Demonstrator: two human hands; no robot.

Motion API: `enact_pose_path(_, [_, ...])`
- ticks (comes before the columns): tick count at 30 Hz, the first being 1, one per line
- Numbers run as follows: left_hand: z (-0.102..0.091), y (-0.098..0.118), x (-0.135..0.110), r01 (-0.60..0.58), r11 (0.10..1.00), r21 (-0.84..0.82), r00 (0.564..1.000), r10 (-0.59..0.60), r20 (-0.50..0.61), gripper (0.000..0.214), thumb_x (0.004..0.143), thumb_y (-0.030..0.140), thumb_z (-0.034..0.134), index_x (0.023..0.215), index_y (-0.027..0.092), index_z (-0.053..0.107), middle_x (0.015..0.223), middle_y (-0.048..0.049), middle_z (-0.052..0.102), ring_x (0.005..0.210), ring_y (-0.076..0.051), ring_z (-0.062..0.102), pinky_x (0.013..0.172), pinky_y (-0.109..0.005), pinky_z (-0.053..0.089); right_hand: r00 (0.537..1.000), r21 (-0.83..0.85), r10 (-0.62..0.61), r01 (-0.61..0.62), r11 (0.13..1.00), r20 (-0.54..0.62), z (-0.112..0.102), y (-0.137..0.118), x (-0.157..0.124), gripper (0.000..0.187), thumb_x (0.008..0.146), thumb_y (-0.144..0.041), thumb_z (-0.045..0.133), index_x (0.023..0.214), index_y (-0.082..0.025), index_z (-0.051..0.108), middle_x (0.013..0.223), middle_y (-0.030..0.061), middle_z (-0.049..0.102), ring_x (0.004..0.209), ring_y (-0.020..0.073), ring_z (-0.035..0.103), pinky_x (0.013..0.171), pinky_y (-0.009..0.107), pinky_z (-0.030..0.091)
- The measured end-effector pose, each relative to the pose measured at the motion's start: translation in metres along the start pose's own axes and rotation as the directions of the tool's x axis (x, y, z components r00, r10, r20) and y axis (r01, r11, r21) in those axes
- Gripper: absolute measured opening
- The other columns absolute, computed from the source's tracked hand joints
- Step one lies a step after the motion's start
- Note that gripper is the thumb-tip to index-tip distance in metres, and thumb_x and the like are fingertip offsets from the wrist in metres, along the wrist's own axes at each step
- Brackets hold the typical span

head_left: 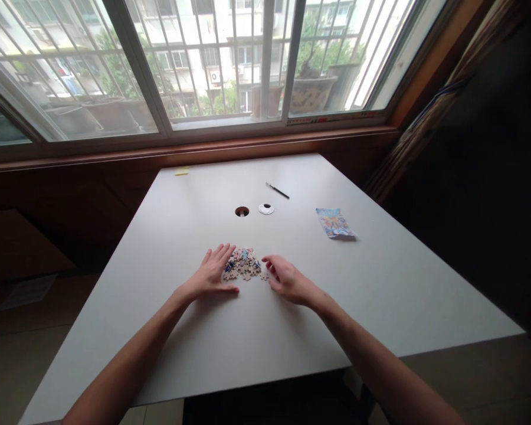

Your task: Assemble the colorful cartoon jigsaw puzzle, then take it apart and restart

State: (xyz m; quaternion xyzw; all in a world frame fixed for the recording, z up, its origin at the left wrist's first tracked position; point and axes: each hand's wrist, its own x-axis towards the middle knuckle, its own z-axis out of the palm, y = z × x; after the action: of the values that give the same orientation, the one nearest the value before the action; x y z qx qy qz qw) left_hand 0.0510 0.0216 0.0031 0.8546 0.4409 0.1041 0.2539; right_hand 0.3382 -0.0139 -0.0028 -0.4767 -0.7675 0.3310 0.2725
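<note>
Table (380,295) is carrying everything. Left hand (212,273) is lying flat, fingers straight and close together. Right hand (287,280) is flanking opposite, fingers curled; whether they are pinching anything cannot be told. Puzzle pile (243,264) is sitting between both at mid-table, seemingly being corralled.

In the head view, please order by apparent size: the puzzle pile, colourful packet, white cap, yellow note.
1. puzzle pile, barely ahead, nearer
2. colourful packet
3. white cap and yellow note: alike, unranked
</note>
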Motion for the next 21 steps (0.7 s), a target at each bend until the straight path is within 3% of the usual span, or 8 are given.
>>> enact_pose_path(3, [0.016,0.007,0.016,-0.027,0.996,0.084,1.000,0.026,0.007,0.131,0.065,0.076,0.077,0.164,0.023,0.009,0.169,-0.0205,0.014,0.156,-0.045,0.008,0.122,-0.066,0.002,0.992,0.024,-0.078,0.081,0.996,-0.104,0.021,-0.010,0.009,0.042,0.079,-0.004,0.052,0.119,-0.017,0.055,0.115,0.0143,0.063,0.108,0.0243,0.062,0.101,0.045,0.052])
enact_pose_path(7, [0.034,0.031,0.035,-0.013,0.990,0.137,0.996,0.024,-0.081,0.116,0.069,0.080,0.070,0.162,0.027,0.024,0.167,-0.0165,0.022,0.154,-0.048,0.011,0.121,-0.068,0.007,0.990,0.135,-0.125,0.134,0.982,-0.070,0.023,-0.016,0.020,0.042,0.085,-0.007,0.049,0.125,-0.020,0.049,0.120,0.0109,0.065,0.111,0.0194,0.065,0.097,0.037,0.056])
enact_pose_path(9, [0.041,0.045,0.039,0.052,0.987,0.152,0.986,-0.027,-0.165,0.099,0.077,0.077,0.064,0.158,0.029,0.033,0.165,-0.0153,0.030,0.151,-0.050,0.017,0.119,-0.070,0.011,0.991,0.138,-0.103,0.115,0.984,-0.088,0.005,-0.005,0.015,0.038,0.086,-0.012,0.051,0.123,-0.020,0.051,0.121,0.0105,0.066,0.111,0.0193,0.066,0.093,0.035,0.058])
enact_pose_path(12, [0.049,0.057,0.041,0.084,0.983,0.165,0.975,-0.047,-0.216,0.072,0.088,0.068,0.059,0.150,0.034,0.047,0.161,-0.0114,0.038,0.148,-0.049,0.024,0.117,-0.074,0.010,0.952,-0.159,0.009,-0.061,0.985,-0.306,-0.042,0.028,0.003,0.026,0.088,-0.022,0.054,0.112,-0.019,0.061,0.108,0.0092,0.070,0.093,0.0208,0.070,0.086,0.038,0.059])
enact_pose_path(14, [0.051,0.059,0.040,0.059,0.985,0.161,0.977,-0.024,-0.212,0.053,0.095,0.058,0.054,0.144,0.038,0.055,0.159,-0.0077,0.042,0.148,-0.045,0.026,0.117,-0.074,0.008,0.891,-0.231,0.050,-0.171,0.958,-0.451,-0.078,0.057,-0.003,0.031,0.088,-0.024,0.053,0.117,-0.015,0.062,0.120,0.0169,0.067,0.112,0.0303,0.064,0.102,0.050,0.052])
enact_pose_path(16, [0.052,0.059,0.040,0.049,0.987,0.151,0.975,-0.014,-0.222,0.043,0.099,0.049,0.049,0.140,0.038,0.059,0.157,-0.0065,0.046,0.148,-0.042,0.029,0.118,-0.073,0.008,0.832,-0.286,0.082,-0.278,0.917,-0.548,-0.108,0.084,-0.008,0.045,0.088,-0.028,0.056,0.129,-0.012,0.058,0.143,0.0233,0.054,0.137,0.0386,0.045,0.114,0.060,0.036])
enact_pose_path(18, [0.053,0.058,0.042,0.057,0.987,0.150,0.969,-0.018,-0.244,0.043,0.101,0.046,0.046,0.142,0.038,0.058,0.156,-0.0069,0.047,0.147,-0.042,0.030,0.118,-0.073,0.009,0.822,-0.414,0.170,-0.439,0.798,-0.543,-0.128,0.104,-0.011,0.058,0.087,-0.037,0.063,0.139,-0.013,0.055,0.152,0.0215,0.048,0.143,0.0386,0.039,0.116,0.058,0.033])
enact_pose_path(21, [0.052,0.059,0.047,0.030,0.985,0.169,0.973,0.010,-0.229,0.048,0.099,0.048,0.050,0.146,0.044,0.051,0.161,-0.0039,0.040,0.149,-0.046,0.026,0.115,-0.077,0.009,0.861,-0.501,0.199,-0.445,0.743,-0.469,-0.137,0.119,-0.013,0.057,0.089,-0.043,0.063,0.141,-0.020,0.056,0.150,0.0146,0.054,0.138,0.0326,0.047,0.114,0.049,0.038])
